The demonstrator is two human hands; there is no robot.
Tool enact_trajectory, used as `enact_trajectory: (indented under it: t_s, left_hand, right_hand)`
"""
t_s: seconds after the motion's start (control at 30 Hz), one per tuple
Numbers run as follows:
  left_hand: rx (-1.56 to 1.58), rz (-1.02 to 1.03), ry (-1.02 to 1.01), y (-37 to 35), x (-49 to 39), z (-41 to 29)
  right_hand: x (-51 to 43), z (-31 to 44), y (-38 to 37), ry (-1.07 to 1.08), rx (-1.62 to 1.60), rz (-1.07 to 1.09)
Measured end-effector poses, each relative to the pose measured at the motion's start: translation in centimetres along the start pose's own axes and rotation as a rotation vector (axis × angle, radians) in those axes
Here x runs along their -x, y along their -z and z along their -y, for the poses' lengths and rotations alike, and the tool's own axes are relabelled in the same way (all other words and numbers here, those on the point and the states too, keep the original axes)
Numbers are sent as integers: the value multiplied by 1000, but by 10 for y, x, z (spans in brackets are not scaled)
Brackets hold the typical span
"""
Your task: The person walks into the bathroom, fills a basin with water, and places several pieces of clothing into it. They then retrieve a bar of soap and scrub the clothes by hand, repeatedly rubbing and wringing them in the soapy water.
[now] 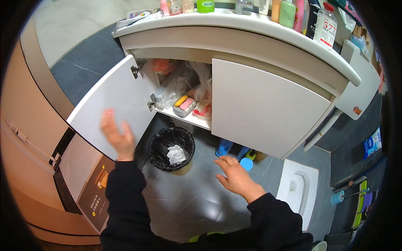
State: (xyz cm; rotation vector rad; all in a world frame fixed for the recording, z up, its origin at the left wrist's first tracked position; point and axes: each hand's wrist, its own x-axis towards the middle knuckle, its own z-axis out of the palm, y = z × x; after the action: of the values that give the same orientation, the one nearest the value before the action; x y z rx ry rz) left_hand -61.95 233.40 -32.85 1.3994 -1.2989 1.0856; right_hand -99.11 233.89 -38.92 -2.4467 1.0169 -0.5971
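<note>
My left hand [117,136], blurred, is raised in front of the swung-out left door [110,97] of a white vanity cabinet. Its fingers are apart and hold nothing; contact with the door cannot be made out. My right hand [237,178] hovers above the floor below the closed right door [267,106], thumb apart and palm empty. Inside the cabinet are clear plastic bags [176,89], a grey soap box [184,109] with a yellow bar [181,100] and a pink bar [187,104], and a red-and-white item [202,110], partly hidden by the right door.
A black-lined trash bin [171,150] with crumpled paper stands between my hands. Blue slippers [224,146] and a blue round lid [246,163] lie under the cabinet. A squat toilet [298,191] is at right. Bottles [287,14] line the countertop [220,20]. A printed mat [94,194] lies left.
</note>
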Motion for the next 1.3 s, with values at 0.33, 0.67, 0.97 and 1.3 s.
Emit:
enact_trajectory:
  t_s: [0.33,0.67,0.97,1.3]
  left_hand:
    - [255,988,196,-206,111,-109]
    - [-30,907,238,-268,119,-126]
    - [1134,488,1115,-292,75,-128]
    - [1057,480,545,-78,6,-149]
  right_hand:
    - [43,-27,1,-127,-105,-13]
    - [115,-43,19,-301,-203,-102]
    - [131,-50,17,-317,-205,-190]
    - [140,-25,34,-410,-419,-216]
